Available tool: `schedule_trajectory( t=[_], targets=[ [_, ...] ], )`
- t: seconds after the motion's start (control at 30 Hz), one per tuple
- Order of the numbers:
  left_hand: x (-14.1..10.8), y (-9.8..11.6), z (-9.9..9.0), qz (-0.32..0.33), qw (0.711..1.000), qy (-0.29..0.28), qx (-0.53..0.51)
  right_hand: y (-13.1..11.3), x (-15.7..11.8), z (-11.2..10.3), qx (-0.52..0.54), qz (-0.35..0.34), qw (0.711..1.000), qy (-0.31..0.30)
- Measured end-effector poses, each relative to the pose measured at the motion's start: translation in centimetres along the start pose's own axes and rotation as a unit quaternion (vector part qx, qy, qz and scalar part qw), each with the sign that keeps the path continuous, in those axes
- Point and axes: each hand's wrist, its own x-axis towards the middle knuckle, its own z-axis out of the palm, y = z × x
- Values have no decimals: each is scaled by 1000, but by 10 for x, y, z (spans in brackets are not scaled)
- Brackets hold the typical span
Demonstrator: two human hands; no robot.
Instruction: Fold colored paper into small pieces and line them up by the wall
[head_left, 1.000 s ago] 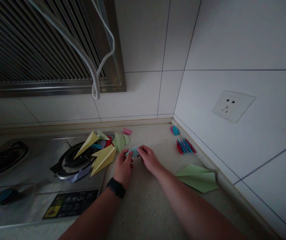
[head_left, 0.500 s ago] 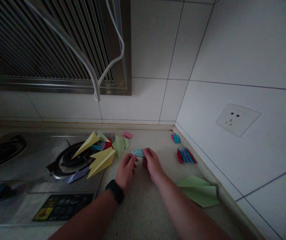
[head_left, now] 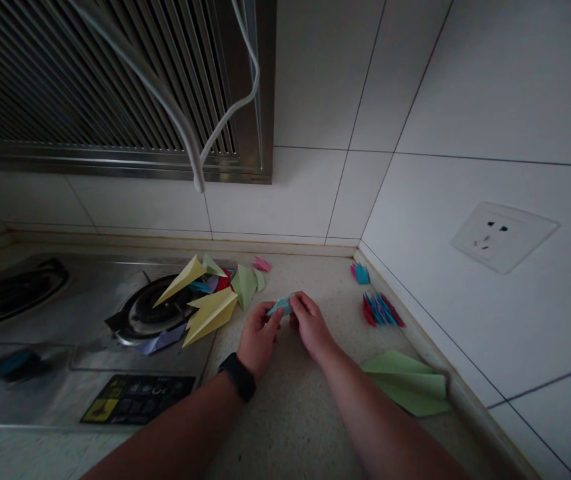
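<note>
A small piece of folded light-blue paper [head_left: 281,306] is held between both hands above the countertop. My left hand [head_left: 259,331] pinches its left end, thumb on top; a black watch sits on that wrist. At the paper's right end, my right hand [head_left: 310,323] grips with thumb and fingers. The fingers partly cover the paper, so its full shape is hidden. To the left of my hands lie yellow paper planes [head_left: 211,315] and a pale green folded paper [head_left: 244,285]. A larger light-green paper plane [head_left: 408,383] rests beside my right forearm.
Red and blue folded papers [head_left: 382,310] stand in a row near the right wall, with a smaller pink and blue bunch [head_left: 360,273] behind. A gas stove [head_left: 90,320] is on the left, under a range hood [head_left: 165,170] with a hanging white cable [head_left: 185,130].
The light-blue paper has tilted, its right end now higher, and my left thumb has moved further onto it. The whole view has shifted slightly.
</note>
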Motion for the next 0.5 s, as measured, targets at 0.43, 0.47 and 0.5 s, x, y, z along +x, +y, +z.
schedule_trajectory(
  t=[0.43, 0.47, 0.5],
  targets=[
    [-4, 9, 2, 2, 999, -32, -14, -1, -2, 2, -15, -1, 1000, -5],
    [-4, 9, 2, 3, 999, -34, -18, -1, -2, 2, -23, -5, 1000, -9],
    [-5, 9, 2, 2, 999, -37, -22, -1, -2, 1, -31, -8, 999, -11]
  ],
)
